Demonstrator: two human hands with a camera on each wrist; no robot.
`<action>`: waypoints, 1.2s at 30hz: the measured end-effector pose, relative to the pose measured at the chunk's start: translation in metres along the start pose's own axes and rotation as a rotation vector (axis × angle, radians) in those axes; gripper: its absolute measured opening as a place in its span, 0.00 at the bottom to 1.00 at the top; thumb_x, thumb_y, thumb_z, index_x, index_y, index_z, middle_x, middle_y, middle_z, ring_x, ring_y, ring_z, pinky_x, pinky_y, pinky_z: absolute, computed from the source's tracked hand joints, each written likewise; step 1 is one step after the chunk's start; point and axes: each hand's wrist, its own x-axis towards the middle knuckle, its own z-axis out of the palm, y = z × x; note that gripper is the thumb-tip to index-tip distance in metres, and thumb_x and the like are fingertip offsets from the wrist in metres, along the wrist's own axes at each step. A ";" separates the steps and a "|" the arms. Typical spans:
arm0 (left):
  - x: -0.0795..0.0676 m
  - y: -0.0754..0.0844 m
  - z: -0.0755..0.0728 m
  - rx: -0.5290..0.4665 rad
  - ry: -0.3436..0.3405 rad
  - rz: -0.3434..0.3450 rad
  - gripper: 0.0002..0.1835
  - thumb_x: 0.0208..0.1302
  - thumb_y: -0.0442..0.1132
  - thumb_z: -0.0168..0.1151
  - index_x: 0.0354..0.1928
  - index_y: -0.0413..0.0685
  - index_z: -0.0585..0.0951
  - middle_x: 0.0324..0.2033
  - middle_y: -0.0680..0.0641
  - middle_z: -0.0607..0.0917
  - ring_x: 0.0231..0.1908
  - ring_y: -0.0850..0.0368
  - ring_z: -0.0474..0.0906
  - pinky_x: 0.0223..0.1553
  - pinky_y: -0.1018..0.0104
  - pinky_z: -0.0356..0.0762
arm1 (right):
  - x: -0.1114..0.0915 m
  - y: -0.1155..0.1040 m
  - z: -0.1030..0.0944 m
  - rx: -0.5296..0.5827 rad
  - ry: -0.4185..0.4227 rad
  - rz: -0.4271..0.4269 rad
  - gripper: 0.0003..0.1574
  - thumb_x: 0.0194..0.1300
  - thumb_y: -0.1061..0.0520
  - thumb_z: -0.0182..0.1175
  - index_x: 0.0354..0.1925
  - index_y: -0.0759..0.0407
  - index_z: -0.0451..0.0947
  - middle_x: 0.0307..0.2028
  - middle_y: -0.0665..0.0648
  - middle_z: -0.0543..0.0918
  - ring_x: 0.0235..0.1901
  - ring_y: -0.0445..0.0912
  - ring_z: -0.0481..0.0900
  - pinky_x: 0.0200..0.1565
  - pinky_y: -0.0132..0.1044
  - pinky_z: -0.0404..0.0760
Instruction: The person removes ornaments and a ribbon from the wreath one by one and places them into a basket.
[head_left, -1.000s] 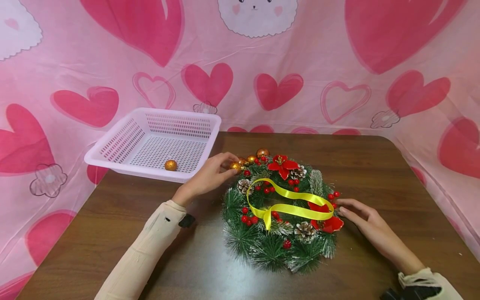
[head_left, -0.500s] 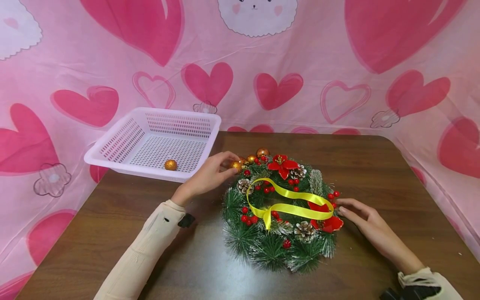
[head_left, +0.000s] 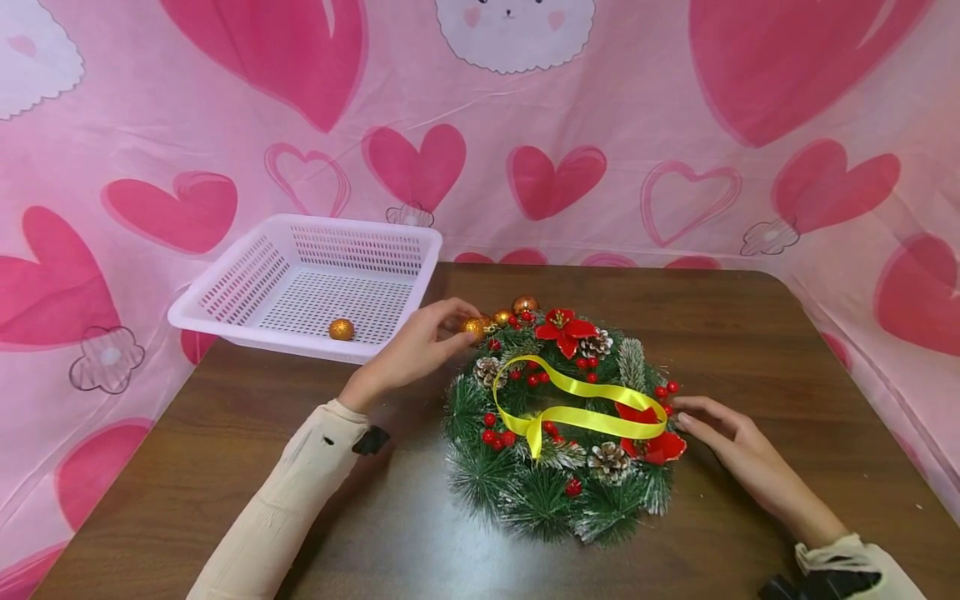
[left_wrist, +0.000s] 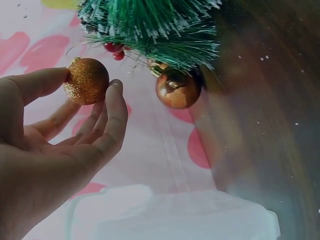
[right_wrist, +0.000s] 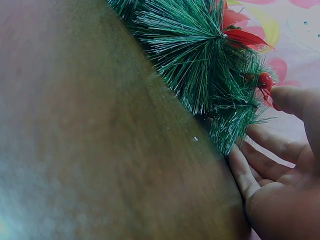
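A green Christmas wreath (head_left: pixel 540 492) lies on the table, trimmed with red flowers, red berries, pine cones and a yellow ribbon (head_left: pixel 600 423). At its upper left, my left hand (head_left: pixel 416 346) pinches a gold glitter bauble (left_wrist: pixel 87 81) between thumb and fingertips. Beside that, a shiny copper bauble (left_wrist: pixel 178 89) hangs at the greenery in the left wrist view. My right hand (head_left: pixel 750 454) holds the wreath's right edge. In the right wrist view its thumb is at the red berries (right_wrist: pixel 265 80), and the other fingers bend in at the sprigs below.
A white perforated basket (head_left: pixel 255 329) stands at the back left of the brown table (head_left: pixel 742 333). One gold glitter bauble (head_left: pixel 341 330) rests inside it. A pink cloth with hearts (head_left: pixel 562 108) hangs behind the table.
My left hand has shifted very slightly upward with the gold glitter bauble between its fingers. The right hand, the wreath and the basket have stayed in place.
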 end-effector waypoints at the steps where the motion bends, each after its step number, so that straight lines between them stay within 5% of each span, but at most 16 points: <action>1: 0.000 0.001 -0.001 -0.001 0.002 0.004 0.14 0.67 0.35 0.64 0.54 0.42 0.78 0.47 0.46 0.84 0.45 0.53 0.83 0.48 0.55 0.81 | 0.000 0.000 0.000 -0.002 0.000 0.001 0.27 0.76 0.42 0.51 0.66 0.50 0.72 0.64 0.55 0.74 0.58 0.30 0.66 0.54 0.36 0.70; 5: -0.001 0.007 -0.003 -0.008 0.016 0.015 0.14 0.67 0.35 0.64 0.53 0.41 0.79 0.47 0.46 0.84 0.44 0.53 0.83 0.48 0.54 0.81 | 0.000 0.000 0.000 -0.008 -0.002 0.003 0.27 0.76 0.42 0.51 0.67 0.50 0.72 0.64 0.56 0.74 0.58 0.30 0.66 0.54 0.40 0.70; 14: -0.003 0.016 -0.009 -0.026 0.050 0.037 0.14 0.67 0.37 0.64 0.53 0.46 0.80 0.46 0.48 0.85 0.46 0.55 0.82 0.49 0.59 0.81 | 0.000 0.001 0.001 -0.001 0.007 -0.027 0.25 0.76 0.44 0.51 0.66 0.50 0.73 0.63 0.54 0.75 0.58 0.29 0.67 0.50 0.23 0.69; 36: -0.008 0.028 -0.023 -0.012 0.125 0.086 0.15 0.67 0.38 0.66 0.54 0.47 0.80 0.47 0.52 0.84 0.44 0.56 0.82 0.48 0.58 0.81 | 0.000 0.003 0.001 0.000 0.011 -0.046 0.24 0.77 0.45 0.51 0.65 0.51 0.74 0.61 0.49 0.77 0.56 0.27 0.68 0.49 0.22 0.69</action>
